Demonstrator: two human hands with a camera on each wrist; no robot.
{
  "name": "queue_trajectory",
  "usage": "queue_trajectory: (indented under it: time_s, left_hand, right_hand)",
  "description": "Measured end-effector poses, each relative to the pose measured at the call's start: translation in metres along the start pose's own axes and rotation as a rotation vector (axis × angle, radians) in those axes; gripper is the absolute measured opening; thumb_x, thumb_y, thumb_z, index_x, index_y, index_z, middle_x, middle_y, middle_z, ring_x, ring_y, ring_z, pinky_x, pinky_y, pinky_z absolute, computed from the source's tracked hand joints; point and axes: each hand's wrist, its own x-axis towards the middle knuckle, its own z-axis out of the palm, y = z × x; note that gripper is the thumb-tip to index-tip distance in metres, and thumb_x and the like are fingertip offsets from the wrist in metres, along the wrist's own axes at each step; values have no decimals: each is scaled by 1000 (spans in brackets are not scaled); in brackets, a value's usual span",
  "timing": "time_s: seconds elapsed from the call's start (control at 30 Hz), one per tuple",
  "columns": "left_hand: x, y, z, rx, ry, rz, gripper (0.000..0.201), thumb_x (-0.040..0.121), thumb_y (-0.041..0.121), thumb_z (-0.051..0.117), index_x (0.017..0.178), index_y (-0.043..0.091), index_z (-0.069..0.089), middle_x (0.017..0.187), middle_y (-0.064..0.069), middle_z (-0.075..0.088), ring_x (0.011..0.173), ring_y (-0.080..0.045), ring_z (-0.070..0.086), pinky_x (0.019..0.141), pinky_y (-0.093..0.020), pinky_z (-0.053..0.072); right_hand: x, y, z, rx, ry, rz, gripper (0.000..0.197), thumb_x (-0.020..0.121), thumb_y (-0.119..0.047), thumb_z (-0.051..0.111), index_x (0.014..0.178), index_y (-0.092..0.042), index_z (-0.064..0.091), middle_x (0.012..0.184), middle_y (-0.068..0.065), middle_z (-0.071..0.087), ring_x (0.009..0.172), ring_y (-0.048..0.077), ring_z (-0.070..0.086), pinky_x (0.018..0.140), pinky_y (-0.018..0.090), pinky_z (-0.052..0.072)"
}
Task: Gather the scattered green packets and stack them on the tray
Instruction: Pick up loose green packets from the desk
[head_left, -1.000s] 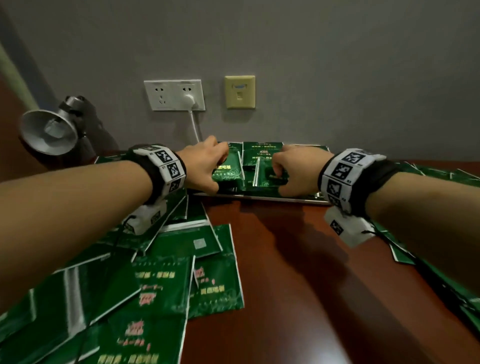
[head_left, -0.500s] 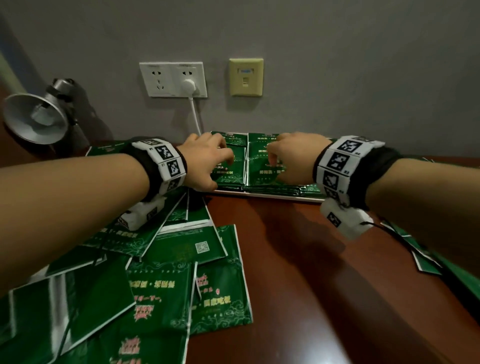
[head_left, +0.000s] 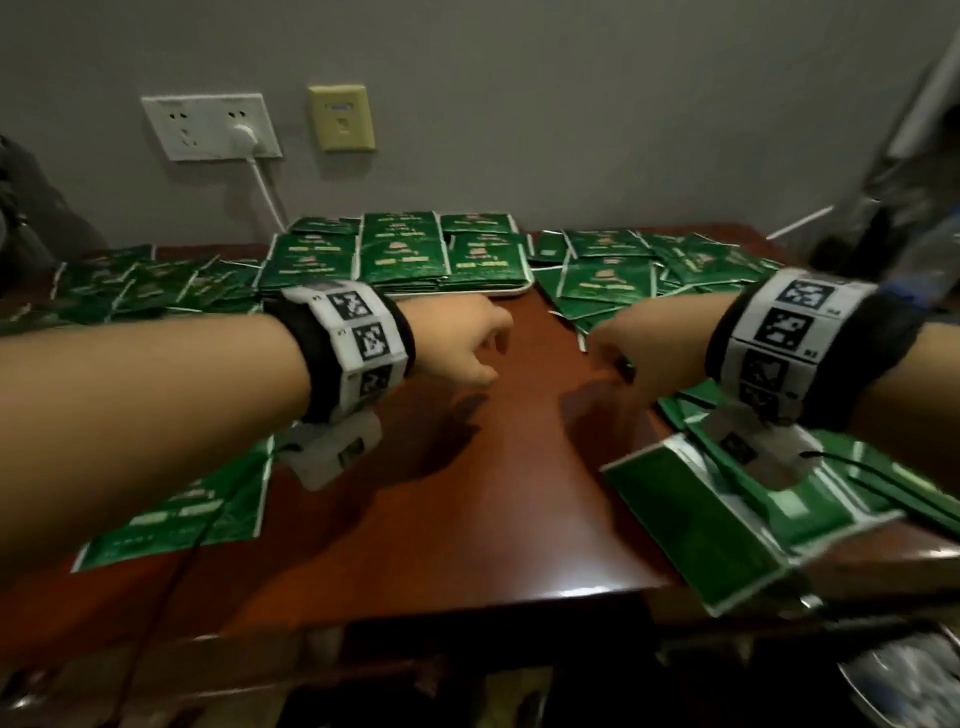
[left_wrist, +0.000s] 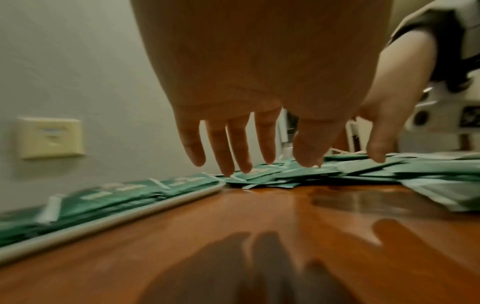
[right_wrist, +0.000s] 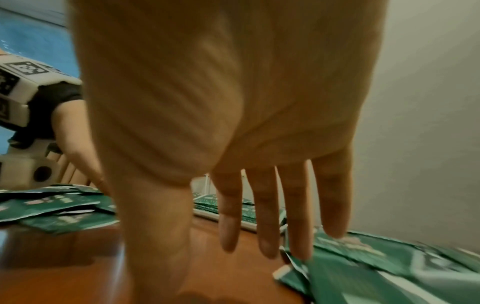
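Note:
A white tray (head_left: 511, 291) at the back of the table holds neat stacks of green packets (head_left: 402, 254). Loose green packets lie to its left (head_left: 156, 283), to its right (head_left: 623, 270) and near the front right corner (head_left: 727, 519). My left hand (head_left: 467, 348) hovers over bare wood in front of the tray, fingers (left_wrist: 233, 162) hanging straight and holding nothing. My right hand (head_left: 618, 353) hovers beside it, also holding nothing. Its fingers (right_wrist: 265, 236) point down near the edge of the right-hand packets (right_wrist: 363, 257). The tray rim (left_wrist: 103, 222) lies left of my left hand.
A white double socket (head_left: 213, 127) with a plugged cable (head_left: 267, 192) and a beige wall plate (head_left: 341, 118) sit on the grey wall behind the tray. More packets (head_left: 182, 519) lie under my left forearm. The table's front edge (head_left: 467, 608) is close to me.
Both hands have pulled back from the stacks on the tray toward me and now hover with nothing in them over the bare wood. The view has moved back and to the right.

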Motion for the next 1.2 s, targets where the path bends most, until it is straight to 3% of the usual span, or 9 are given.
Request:
queue_trajectory:
  time_s: [0.17, 0.3, 0.37, 0.5, 0.73, 0.87, 0.97, 1.03, 1.2]
  left_hand:
    - [-2, 100, 40, -62, -25, 102, 41, 86, 40, 63, 120, 19, 55, 117, -6, 50, 108, -26, 53, 91, -35, 47]
    - [-16, 151, 59, -50, -29, 238, 77, 67, 66, 71, 126, 21, 47, 123, -5, 42, 111, -24, 45, 93, -36, 45]
    - [-17, 166, 63, 67, 0, 295, 88, 65, 66, 73, 132, 19, 41, 131, -4, 39, 113, -23, 42, 92, -34, 41]
    - [-11, 178, 66, 108, 51, 310, 72, 70, 55, 74, 127, 19, 47, 129, -3, 47, 108, -26, 52, 84, -38, 50]
    - [-15, 178, 64, 302, 37, 379, 24, 95, 31, 46, 112, 18, 56, 109, -3, 57, 98, -27, 59, 75, -40, 52]
    - [-24, 149, 57, 399, 21, 403, 12, 95, 20, 48, 101, 19, 58, 102, -1, 61, 96, -28, 62, 80, -42, 51]
    - [-46, 111, 45, 441, 104, 488, 8, 75, 17, 67, 78, 19, 60, 78, 0, 62, 71, -26, 64, 60, -34, 54]
    - [-68, 84, 36, 505, 141, 491, 10, 70, 18, 69, 69, 22, 59, 68, 3, 58, 60, -21, 61, 52, -29, 52]
    - [-114, 41, 9, 706, 209, 486, 13, 79, 11, 63, 71, 19, 57, 77, -1, 54, 72, -25, 54, 75, -42, 52]
  right_hand:
    - [-59, 14, 57, 36, -128, 71, 71, 66, -60, 78, 121, -22, 53, 114, 4, 58, 99, 24, 59, 77, 31, 49]
    - [-73, 15, 88, 107, 2, 93, 81, 66, -61, 78, 129, -23, 46, 119, 5, 45, 104, 27, 55, 80, 33, 45]
    - [-74, 17, 91, 188, 52, 79, 77, 68, -55, 79, 129, -22, 46, 118, 4, 46, 104, 25, 55, 79, 30, 43]
    - [-85, 29, 90, 262, 100, 54, 77, 69, -49, 81, 132, -25, 44, 120, 1, 48, 108, 22, 54, 86, 31, 47]
    - [-111, 40, 111, 220, -4, 61, 118, 62, -60, 81, 153, -25, 15, 155, -2, 24, 137, 23, 31, 112, 37, 33]
    - [-109, 19, 105, 286, 73, -61, 110, 66, -51, 82, 153, -24, 19, 155, -5, 24, 137, 16, 33, 111, 28, 33]
    - [-100, -3, 94, 281, 110, -182, 95, 72, -45, 80, 150, -24, 30, 148, -6, 35, 130, 15, 42, 104, 25, 38]
    - [-89, -18, 87, 287, 173, -267, 79, 77, -41, 76, 145, -24, 39, 140, -5, 46, 124, 16, 49, 97, 22, 40]
    - [-63, -57, 72, 274, 211, -356, 59, 88, -41, 65, 141, -24, 45, 137, -4, 50, 123, 19, 51, 101, 31, 43]
